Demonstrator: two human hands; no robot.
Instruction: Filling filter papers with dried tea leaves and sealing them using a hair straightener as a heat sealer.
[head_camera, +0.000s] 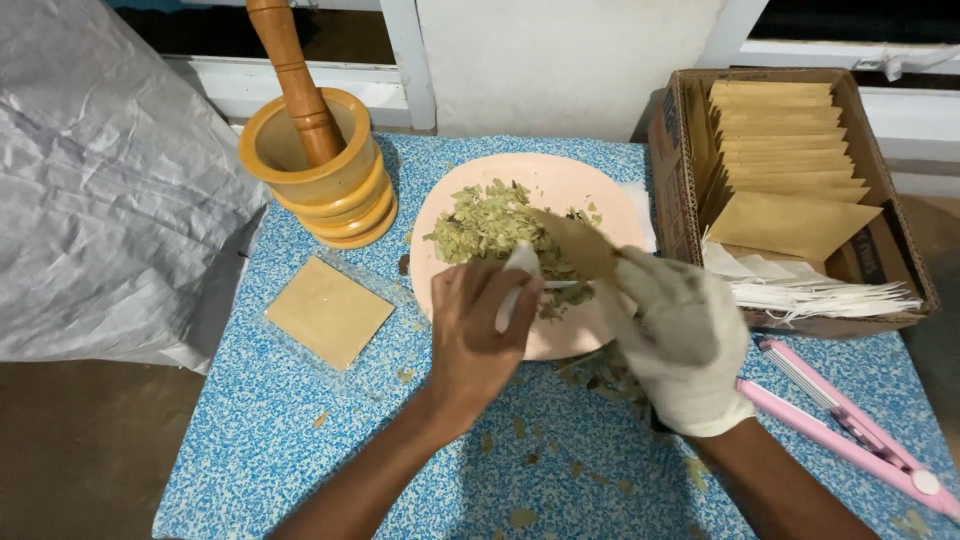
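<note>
Over the round pale pink plate (560, 180) of dried, crumbled green leaves (485, 225), the bare left hand (478, 330) has its grip pinched on a small white plastic scoop (520, 275). The white-gloved right hand (680, 345) has its grip pressed together on a tan paper pouch (580, 245), just beside the scoop's tip. Both are above the blue speckled bench (300, 440), near a yellow wooden mortar (320, 175).

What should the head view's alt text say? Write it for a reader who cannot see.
Over a pink plate of dried green leaves, the bare left hand holds a white scoop at a brown paper pouch held by the gloved right hand. Nearby: wooden mortar and pestle, box of pouches.
</note>
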